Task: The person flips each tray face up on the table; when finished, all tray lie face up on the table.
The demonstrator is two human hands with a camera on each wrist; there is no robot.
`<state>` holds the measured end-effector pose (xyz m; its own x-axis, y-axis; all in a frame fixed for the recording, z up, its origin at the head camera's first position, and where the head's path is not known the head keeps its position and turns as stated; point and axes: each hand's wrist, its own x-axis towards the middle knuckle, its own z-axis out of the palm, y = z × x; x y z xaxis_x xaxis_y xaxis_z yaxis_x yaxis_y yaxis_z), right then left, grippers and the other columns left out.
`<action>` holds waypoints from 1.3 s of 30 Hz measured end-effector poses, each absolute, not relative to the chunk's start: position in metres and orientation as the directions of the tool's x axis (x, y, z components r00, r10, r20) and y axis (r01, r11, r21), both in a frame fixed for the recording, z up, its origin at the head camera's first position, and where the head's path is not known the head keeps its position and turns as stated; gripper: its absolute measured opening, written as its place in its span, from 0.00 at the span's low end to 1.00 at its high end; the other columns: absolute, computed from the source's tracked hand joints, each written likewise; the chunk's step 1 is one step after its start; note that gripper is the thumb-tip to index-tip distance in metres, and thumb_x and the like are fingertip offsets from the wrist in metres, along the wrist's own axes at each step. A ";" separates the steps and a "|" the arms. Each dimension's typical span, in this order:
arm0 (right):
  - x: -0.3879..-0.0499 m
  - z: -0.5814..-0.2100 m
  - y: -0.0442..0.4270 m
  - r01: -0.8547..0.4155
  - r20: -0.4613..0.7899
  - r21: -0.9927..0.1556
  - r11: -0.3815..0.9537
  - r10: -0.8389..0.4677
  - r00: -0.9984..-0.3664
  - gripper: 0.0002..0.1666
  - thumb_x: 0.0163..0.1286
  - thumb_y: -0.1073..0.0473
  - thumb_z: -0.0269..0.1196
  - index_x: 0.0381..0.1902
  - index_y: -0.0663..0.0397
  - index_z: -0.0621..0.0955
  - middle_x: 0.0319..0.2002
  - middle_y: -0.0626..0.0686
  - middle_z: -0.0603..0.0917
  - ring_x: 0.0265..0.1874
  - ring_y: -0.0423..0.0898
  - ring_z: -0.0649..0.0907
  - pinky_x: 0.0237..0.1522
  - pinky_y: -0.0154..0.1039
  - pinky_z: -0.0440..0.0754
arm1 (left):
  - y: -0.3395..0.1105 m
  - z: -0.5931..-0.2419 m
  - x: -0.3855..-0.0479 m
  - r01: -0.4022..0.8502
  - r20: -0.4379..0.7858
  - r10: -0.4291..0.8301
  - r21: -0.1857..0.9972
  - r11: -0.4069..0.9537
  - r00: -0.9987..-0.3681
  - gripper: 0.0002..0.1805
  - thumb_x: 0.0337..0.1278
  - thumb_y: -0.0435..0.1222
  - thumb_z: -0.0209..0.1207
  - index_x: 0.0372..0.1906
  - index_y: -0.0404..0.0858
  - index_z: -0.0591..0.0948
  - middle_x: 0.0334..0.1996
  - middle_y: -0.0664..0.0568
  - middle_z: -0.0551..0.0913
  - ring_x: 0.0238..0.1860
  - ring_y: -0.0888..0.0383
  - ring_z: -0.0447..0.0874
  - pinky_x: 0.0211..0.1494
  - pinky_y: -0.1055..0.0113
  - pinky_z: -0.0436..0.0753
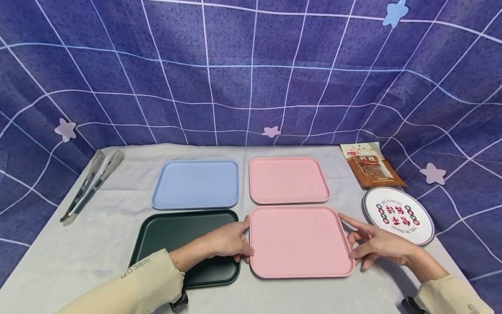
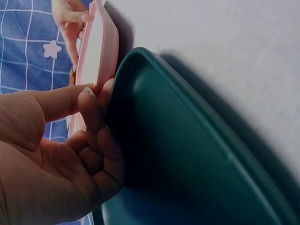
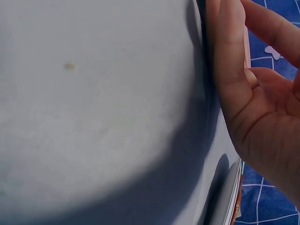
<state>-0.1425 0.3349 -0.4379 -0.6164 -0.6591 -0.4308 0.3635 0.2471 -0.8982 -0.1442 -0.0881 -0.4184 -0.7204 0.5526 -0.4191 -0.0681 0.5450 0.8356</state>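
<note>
In the head view, the nearer pink tray (image 1: 301, 242) lies flat on the table between both hands. My left hand (image 1: 229, 240) holds its left edge with thumb and fingers, reaching over the dark green tray (image 1: 168, 237). At the opposite edge, my right hand (image 1: 378, 244) grips the rim, its index finger stretched along the upper right corner and its thumb lower down. The left wrist view shows curled fingers beside the green tray's corner, with the pink tray's edge at the thumb. In the right wrist view the fingertips are partly cut off.
Behind are a blue tray (image 1: 196, 185) and a second pink tray (image 1: 289, 181). Metal tongs (image 1: 92, 187) lie far left. At right sit a brown food packet (image 1: 370, 165) and a stack of white printed plates (image 1: 400, 216). A blue gridded curtain (image 1: 235, 78) surrounds the table.
</note>
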 end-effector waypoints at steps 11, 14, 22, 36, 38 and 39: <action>-0.142 -0.436 0.333 0.341 -0.447 -0.894 0.290 -0.629 -0.636 0.60 0.69 0.71 0.60 0.80 0.51 0.31 0.42 0.49 0.76 0.32 0.39 0.84 0.30 0.39 0.86 | -0.087 -0.419 -0.146 -0.096 -0.436 0.544 0.834 0.543 -0.717 0.54 0.58 0.30 0.65 0.78 0.25 0.41 0.22 0.47 0.87 0.16 0.60 0.75 0.25 0.70 0.75; -0.142 -0.435 0.332 0.329 -0.456 -0.890 0.316 -0.609 -0.649 0.61 0.68 0.70 0.61 0.81 0.51 0.32 0.39 0.50 0.77 0.30 0.40 0.83 0.29 0.39 0.86 | -0.087 -0.420 -0.147 -0.095 -0.441 0.545 0.831 0.549 -0.713 0.55 0.57 0.31 0.66 0.78 0.26 0.41 0.22 0.48 0.87 0.16 0.61 0.75 0.25 0.69 0.75; -0.141 -0.433 0.329 0.281 -0.444 -0.894 0.350 -0.600 -0.666 0.61 0.67 0.70 0.62 0.80 0.53 0.33 0.37 0.53 0.79 0.29 0.41 0.84 0.28 0.40 0.86 | -0.086 -0.419 -0.151 -0.091 -0.464 0.542 0.812 0.577 -0.701 0.52 0.62 0.36 0.64 0.79 0.27 0.42 0.21 0.50 0.87 0.15 0.61 0.76 0.25 0.69 0.75; -0.145 -0.434 0.327 0.293 -0.460 -0.885 0.361 -0.585 -0.668 0.63 0.66 0.69 0.63 0.80 0.52 0.32 0.35 0.54 0.81 0.28 0.43 0.84 0.27 0.40 0.86 | -0.087 -0.414 -0.155 -0.109 -0.489 0.564 0.811 0.574 -0.665 0.51 0.68 0.42 0.59 0.79 0.27 0.38 0.25 0.47 0.89 0.16 0.61 0.79 0.23 0.71 0.73; -0.145 -0.433 0.326 0.284 -0.470 -0.877 0.389 -0.565 -0.678 0.63 0.66 0.68 0.64 0.80 0.54 0.32 0.34 0.54 0.81 0.27 0.43 0.84 0.26 0.42 0.86 | -0.088 -0.413 -0.156 -0.110 -0.494 0.563 0.807 0.580 -0.663 0.51 0.68 0.43 0.59 0.79 0.27 0.39 0.26 0.47 0.89 0.16 0.61 0.79 0.24 0.70 0.72; -0.145 -0.431 0.325 0.273 -0.474 -0.870 0.410 -0.546 -0.691 0.64 0.66 0.67 0.65 0.80 0.56 0.32 0.34 0.55 0.81 0.28 0.44 0.84 0.26 0.43 0.86 | -0.089 -0.411 -0.156 -0.112 -0.496 0.560 0.806 0.581 -0.663 0.51 0.68 0.43 0.59 0.79 0.28 0.40 0.26 0.46 0.89 0.17 0.61 0.80 0.24 0.70 0.72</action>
